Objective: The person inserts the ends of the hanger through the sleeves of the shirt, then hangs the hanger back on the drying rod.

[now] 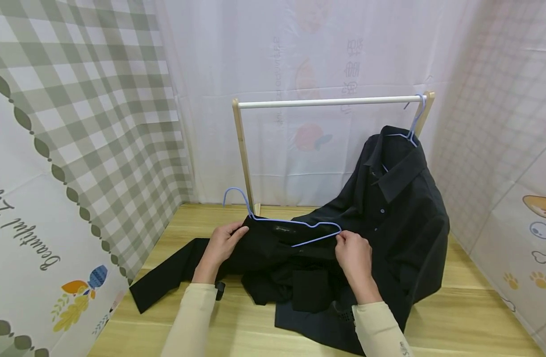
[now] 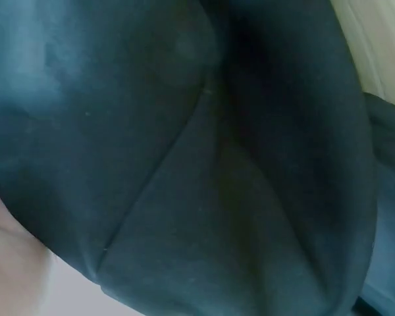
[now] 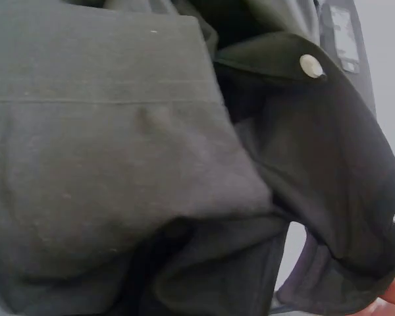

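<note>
A black shirt [image 1: 255,250] lies bunched over the table, and a blue wire hanger [image 1: 284,221] is partly inside its neck opening. The hanger's hook points up and left; one rounded end sticks out at the right. My left hand [image 1: 221,245] pinches the shirt beside the hook, thumb on top. My right hand [image 1: 355,255] pinches the shirt's edge, fingertips right at the hanger's exposed end. Dark cloth fills most of the left wrist view. Pale buttons show on the shirt front [image 3: 342,151] in the right wrist view, with fingers [image 3: 392,296] at its edge.
A rack with a white rail [image 1: 331,102] and wooden posts stands behind. A second black shirt [image 1: 402,198] hangs at its right end on another blue hanger [image 1: 416,121], its hem reaching the wooden table [image 1: 139,337]. Printed curtains [image 1: 99,74] enclose the space.
</note>
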Demonstrator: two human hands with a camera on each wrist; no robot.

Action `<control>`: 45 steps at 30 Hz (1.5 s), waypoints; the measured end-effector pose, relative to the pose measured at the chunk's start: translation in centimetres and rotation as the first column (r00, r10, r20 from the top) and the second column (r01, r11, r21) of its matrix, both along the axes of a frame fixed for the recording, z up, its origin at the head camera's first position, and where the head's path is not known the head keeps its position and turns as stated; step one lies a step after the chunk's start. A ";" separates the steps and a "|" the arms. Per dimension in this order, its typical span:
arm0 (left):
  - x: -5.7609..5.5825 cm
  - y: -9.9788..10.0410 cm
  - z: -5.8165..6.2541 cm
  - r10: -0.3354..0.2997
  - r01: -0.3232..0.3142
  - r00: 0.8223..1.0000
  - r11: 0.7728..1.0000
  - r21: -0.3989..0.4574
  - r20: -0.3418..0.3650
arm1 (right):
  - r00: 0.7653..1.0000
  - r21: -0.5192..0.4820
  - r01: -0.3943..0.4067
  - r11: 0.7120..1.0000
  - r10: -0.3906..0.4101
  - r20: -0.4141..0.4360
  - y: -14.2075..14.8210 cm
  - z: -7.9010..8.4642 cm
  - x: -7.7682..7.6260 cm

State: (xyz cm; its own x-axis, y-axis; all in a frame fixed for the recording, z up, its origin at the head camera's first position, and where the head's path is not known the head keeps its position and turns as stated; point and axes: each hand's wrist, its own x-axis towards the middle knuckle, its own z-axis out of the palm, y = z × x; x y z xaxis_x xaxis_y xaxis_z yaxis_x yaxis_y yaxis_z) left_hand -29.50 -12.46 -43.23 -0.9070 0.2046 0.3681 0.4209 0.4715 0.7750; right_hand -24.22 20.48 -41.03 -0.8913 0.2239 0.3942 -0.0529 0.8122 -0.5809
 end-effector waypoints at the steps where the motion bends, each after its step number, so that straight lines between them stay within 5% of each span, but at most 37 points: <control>1: 0.0 -0.1 0.0 -0.004 0.004 1.000 1.000 0.004 0.006 | 1.000 0.000 -0.003 1.000 0.003 0.002 0.0 0.1 0.0; 13: -0.2 0.1 1.0 -0.070 0.070 0.998 0.997 -0.018 0.009 | 0.995 -0.016 0.030 0.999 -0.032 -0.096 -0.2 0.1 -0.2; 21: -0.6 -1.0 0.9 -0.138 0.137 0.990 0.990 -0.040 -0.027 | 0.997 0.032 -0.023 0.999 0.025 -0.072 0.3 0.6 -0.1; 25: -0.9 -1.1 1.0 -0.134 0.124 0.988 0.985 -0.117 -0.075 | 0.996 0.046 -0.060 0.997 0.063 -0.067 0.5 0.8 0.0; 28: -0.9 -0.7 1.1 -0.081 0.044 0.983 0.975 -0.217 -0.163 | 0.995 0.070 -0.062 0.996 0.068 -0.078 0.6 0.9 0.0; 30: -0.8 -0.1 1.1 -0.023 -0.052 0.964 0.960 -0.275 -0.263 | 0.993 0.100 -0.054 0.994 0.064 -0.102 0.5 0.9 0.2; 34: -0.3 1.7 1.0 0.113 -0.262 0.884 0.924 -0.280 -0.453 | 0.979 0.147 -0.015 0.989 0.044 -0.200 -0.7 1.1 0.6; 36: 0.1 2.9 1.0 0.157 -0.316 0.849 0.917 -0.245 -0.505 | 0.969 0.134 0.005 0.991 0.028 -0.244 -1.7 1.2 0.9; 37: 0.3 3.4 1.1 0.171 -0.319 0.845 0.921 -0.222 -0.506 | 0.964 0.117 0.013 0.993 0.018 -0.264 -2.2 1.2 1.0; 41: 1.1 5.5 1.4 0.192 -0.271 0.869 0.956 -0.112 -0.457 | 0.957 0.043 0.001 0.999 0.011 -0.289 -4.8 1.2 1.4; 45: 1.4 7.3 1.7 0.149 -0.171 0.912 0.985 -0.024 -0.383 | 0.942 0.039 -0.129 0.991 0.135 -0.306 -7.6 0.8 1.8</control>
State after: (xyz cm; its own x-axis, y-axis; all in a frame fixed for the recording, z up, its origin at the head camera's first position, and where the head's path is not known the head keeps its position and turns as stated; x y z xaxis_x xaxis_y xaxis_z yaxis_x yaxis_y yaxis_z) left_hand -28.15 -5.16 -41.51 -0.7239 0.0987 0.6828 0.5931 0.5945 0.5429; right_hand -22.38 12.86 -40.23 -0.7473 0.1029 0.6565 -0.3337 0.7962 -0.5046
